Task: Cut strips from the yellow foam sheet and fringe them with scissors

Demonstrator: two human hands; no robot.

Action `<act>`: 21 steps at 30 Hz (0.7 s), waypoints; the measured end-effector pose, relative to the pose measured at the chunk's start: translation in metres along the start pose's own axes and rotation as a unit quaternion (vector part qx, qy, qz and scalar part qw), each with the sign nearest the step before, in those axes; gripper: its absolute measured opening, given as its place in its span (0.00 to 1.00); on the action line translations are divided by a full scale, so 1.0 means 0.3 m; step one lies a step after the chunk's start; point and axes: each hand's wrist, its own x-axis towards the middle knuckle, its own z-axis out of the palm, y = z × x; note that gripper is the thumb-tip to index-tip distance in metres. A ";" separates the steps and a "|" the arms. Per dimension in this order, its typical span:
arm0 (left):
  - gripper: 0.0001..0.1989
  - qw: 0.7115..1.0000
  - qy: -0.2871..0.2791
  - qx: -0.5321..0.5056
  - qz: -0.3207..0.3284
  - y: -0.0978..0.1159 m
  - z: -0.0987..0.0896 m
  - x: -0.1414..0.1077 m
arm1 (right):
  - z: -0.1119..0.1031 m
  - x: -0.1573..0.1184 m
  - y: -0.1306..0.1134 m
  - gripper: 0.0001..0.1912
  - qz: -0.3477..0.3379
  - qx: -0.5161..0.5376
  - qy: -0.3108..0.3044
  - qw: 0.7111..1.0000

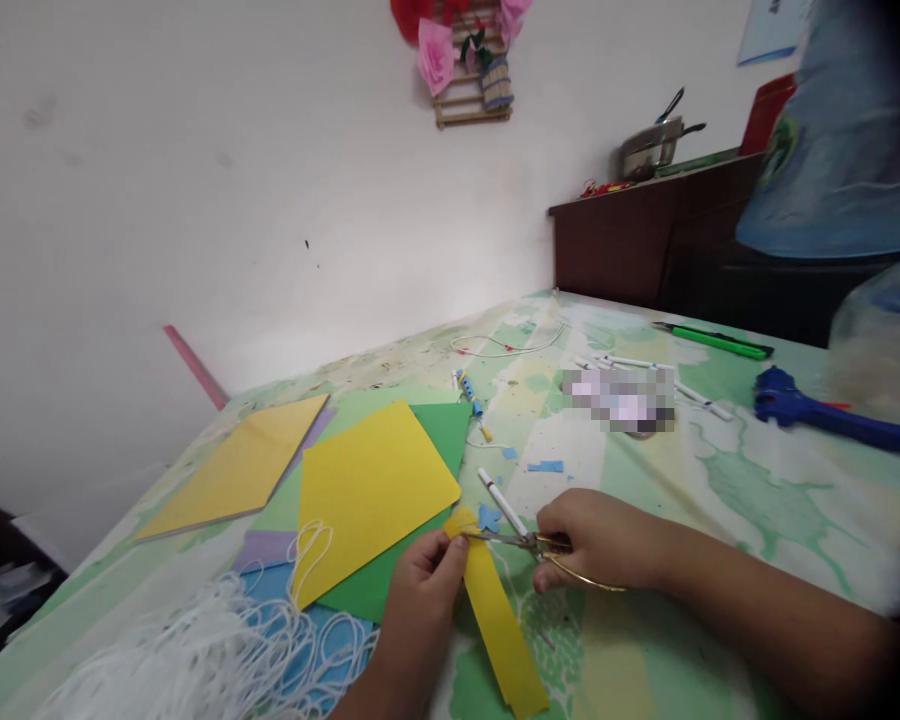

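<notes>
My left hand [429, 585] pinches the upper end of a yellow paper strip [499, 625], which hangs down toward the table's front edge. Gold-handled scissors [529, 542] are in my right hand [596, 540], their blades pointing left and touching the strip beside my left fingertips. Just beyond the blades lie a small blue paper piece [488, 517] and a white stick [501, 500]. A yellow sheet [375, 490] rests over a green sheet [439, 440] to the left of the strip.
Tangled white cord [217, 640] covers the front left over blue paper. Another yellow stack [247, 460] lies farther left. At the right are a green cutter [720, 342], a blue tool [832, 415], more white sticks [697, 398] and a blurred-out item [619, 397]. Blue scraps [546, 467] lie mid-table.
</notes>
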 end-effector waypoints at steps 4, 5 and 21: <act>0.08 1.000 0.004 -0.005 0.002 -0.006 0.001 0.006 | 0.006 0.004 0.006 0.26 -0.006 -0.009 0.008 1.000; 0.08 1.000 0.001 -0.010 0.002 -0.008 0.000 0.008 | 0.008 0.004 0.008 0.26 -0.009 -0.011 0.011 1.000; 0.10 0.997 -0.073 0.004 -0.006 -0.017 -0.018 0.013 | 0.006 -0.002 -0.008 0.25 -0.011 -0.023 0.023 0.999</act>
